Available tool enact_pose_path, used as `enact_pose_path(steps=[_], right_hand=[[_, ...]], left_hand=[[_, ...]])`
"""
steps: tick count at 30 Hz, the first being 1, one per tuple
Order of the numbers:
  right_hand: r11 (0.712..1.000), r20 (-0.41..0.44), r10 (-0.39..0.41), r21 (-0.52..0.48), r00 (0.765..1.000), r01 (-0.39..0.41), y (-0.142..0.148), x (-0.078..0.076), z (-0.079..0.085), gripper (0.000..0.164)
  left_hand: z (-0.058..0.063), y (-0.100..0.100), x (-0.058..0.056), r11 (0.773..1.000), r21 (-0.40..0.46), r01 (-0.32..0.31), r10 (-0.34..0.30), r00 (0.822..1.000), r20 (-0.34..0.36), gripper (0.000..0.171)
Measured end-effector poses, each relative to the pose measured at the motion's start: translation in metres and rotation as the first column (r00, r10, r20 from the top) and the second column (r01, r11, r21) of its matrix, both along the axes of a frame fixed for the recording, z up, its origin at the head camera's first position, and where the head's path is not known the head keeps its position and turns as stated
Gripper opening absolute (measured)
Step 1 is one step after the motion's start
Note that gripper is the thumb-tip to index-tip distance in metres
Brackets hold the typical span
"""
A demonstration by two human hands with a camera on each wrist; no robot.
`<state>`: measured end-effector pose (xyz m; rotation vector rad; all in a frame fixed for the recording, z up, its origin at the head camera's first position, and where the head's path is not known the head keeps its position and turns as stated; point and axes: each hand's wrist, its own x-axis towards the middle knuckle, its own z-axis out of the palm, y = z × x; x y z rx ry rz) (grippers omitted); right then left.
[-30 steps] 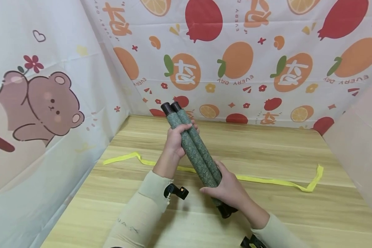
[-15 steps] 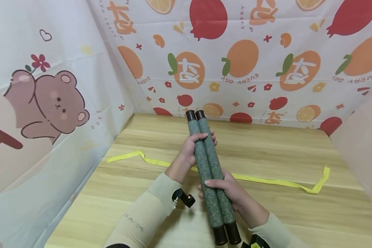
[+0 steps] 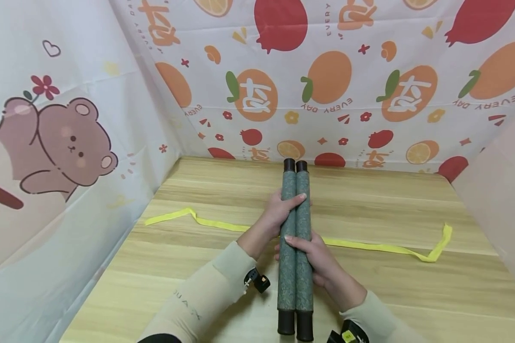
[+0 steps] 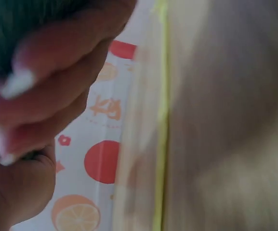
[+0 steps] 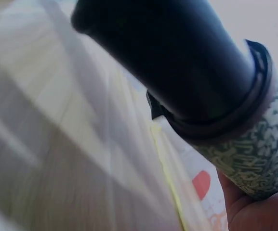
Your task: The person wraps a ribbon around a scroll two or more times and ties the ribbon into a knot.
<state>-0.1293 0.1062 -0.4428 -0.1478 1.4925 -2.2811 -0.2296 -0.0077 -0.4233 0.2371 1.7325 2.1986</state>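
Note:
A green patterned scroll [image 3: 286, 276], rolled up from both sides into two parallel rolls with dark end caps, is held over the table, pointing away from me. My left hand [image 3: 279, 209] grips it above the middle, thumb laid across the front of both rolls. Lower down, my right hand [image 3: 326, 262] holds it from the right side, thumb over the front and fingertips showing at the left edge. The left wrist view shows curled fingers [image 4: 57, 62] against the dark green surface. A dark end cap [image 5: 177, 62] fills much of the right wrist view.
A yellow ribbon [image 3: 369, 246] lies across the wooden table [image 3: 390, 290], passing behind the scroll and hands. Printed fabric [image 3: 317, 119] hangs at the back, with a bear-print sheet [image 3: 73, 143] on the left and a pale panel [image 3: 498, 190] on the right.
The scroll has swung from slanting up-left to nearly straight ahead. My left hand has shifted right with it, and my right hand has moved from near the bottom end towards the middle.

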Motion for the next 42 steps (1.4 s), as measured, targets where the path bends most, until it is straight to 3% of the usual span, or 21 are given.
enact_pose_path(steps=[3,6,9,11,15,17,20,27,29,32,38,42], right_hand=[[0.997,0.011,-0.028,0.076,1.000,0.027,0.004,-0.005,-0.006,0.049],[0.982,0.017,-0.043,0.186,0.999,0.039,0.009,-0.009,-0.011,0.050],[0.962,0.016,-0.053,0.270,0.998,0.047,0.012,-0.012,-0.014,0.050],[0.958,0.020,-0.057,0.282,0.998,0.049,0.014,-0.014,-0.015,0.050],[0.963,0.039,-0.055,0.267,0.998,0.043,0.016,-0.015,-0.017,0.048],[0.965,0.053,-0.052,0.260,0.997,0.037,0.016,-0.016,-0.018,0.047],[0.966,0.071,-0.049,0.258,0.996,0.029,0.017,-0.016,-0.020,0.047],[0.961,0.105,-0.033,0.275,0.994,0.003,0.018,-0.018,-0.026,0.051],[0.960,0.113,-0.028,0.279,0.993,-0.005,0.019,-0.019,-0.028,0.053],[0.958,0.117,-0.027,0.288,0.993,-0.008,0.019,-0.019,-0.030,0.054],[0.954,0.100,-0.022,0.299,0.995,-0.009,0.021,-0.020,-0.033,0.055],[0.949,0.065,-0.011,0.316,0.998,-0.010,0.023,-0.022,-0.033,0.056]], left_hand=[[-0.005,0.002,0.000,0.982,-0.185,-0.025,0.008,0.996,-0.093,0.055],[-0.008,0.002,0.000,0.938,-0.343,-0.043,-0.038,0.973,-0.228,0.066],[-0.008,0.001,0.001,0.873,-0.484,-0.064,-0.114,0.937,-0.329,0.084],[-0.008,0.002,0.002,0.810,-0.582,-0.073,-0.177,0.915,-0.361,0.091],[-0.008,0.003,0.005,0.677,-0.734,-0.058,-0.296,0.891,-0.344,0.090],[-0.008,0.003,0.005,0.629,-0.776,-0.041,-0.347,0.879,-0.328,0.086],[-0.009,0.003,0.004,0.576,-0.817,-0.025,-0.413,0.854,-0.318,0.079],[-0.014,0.003,-0.002,0.425,-0.905,-0.036,-0.592,0.745,-0.308,0.060],[-0.016,0.003,-0.005,0.400,-0.917,-0.019,-0.628,0.723,-0.289,0.056],[-0.017,0.004,-0.007,0.382,-0.924,0.016,-0.655,0.710,-0.258,0.053],[-0.019,0.004,-0.011,0.385,-0.918,0.091,-0.670,0.712,-0.211,0.059],[-0.021,0.005,-0.013,0.369,-0.922,0.115,-0.671,0.719,-0.179,0.066]])
